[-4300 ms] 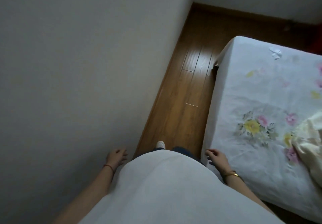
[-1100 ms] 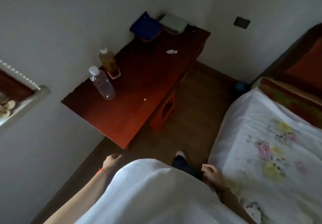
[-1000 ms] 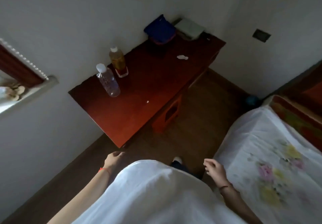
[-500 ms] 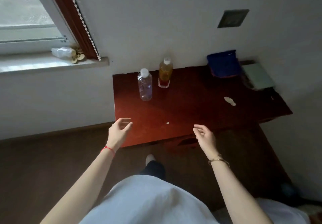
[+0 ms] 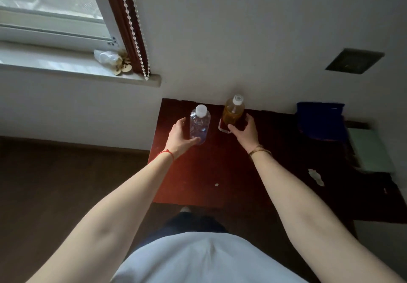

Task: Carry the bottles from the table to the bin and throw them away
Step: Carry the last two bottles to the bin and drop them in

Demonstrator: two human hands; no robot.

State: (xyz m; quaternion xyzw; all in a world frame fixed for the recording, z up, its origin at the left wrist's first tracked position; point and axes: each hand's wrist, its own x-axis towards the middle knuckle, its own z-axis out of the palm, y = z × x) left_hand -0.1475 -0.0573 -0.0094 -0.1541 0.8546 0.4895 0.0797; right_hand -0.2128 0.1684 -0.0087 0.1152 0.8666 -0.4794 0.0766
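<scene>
Two bottles stand at the back of a dark red wooden table [image 5: 198, 172], near the wall. The clear bottle [image 5: 200, 122] with a white cap is on the left; my left hand [image 5: 178, 138] wraps its lower part, thumb in front and fingers on its left side. The amber bottle [image 5: 233, 112], also white-capped, is on the right; my right hand [image 5: 243, 131] closes around its base. Both bottles are upright and seem to rest on the table. No bin is in view.
A blue cloth bundle [image 5: 319, 119] and a pale green flat object [image 5: 370, 150] lie at the table's right end, with a white scrap [image 5: 316, 177] nearer me. A window sill [image 5: 66, 71] with small items and a hanging bead cord [image 5: 136, 29] is up left. Brown floor [image 5: 66, 183] lies left.
I walked along the bed and turned to face the table. In the last half second both hands reached forward from the table's front edge and closed around the two bottles.
</scene>
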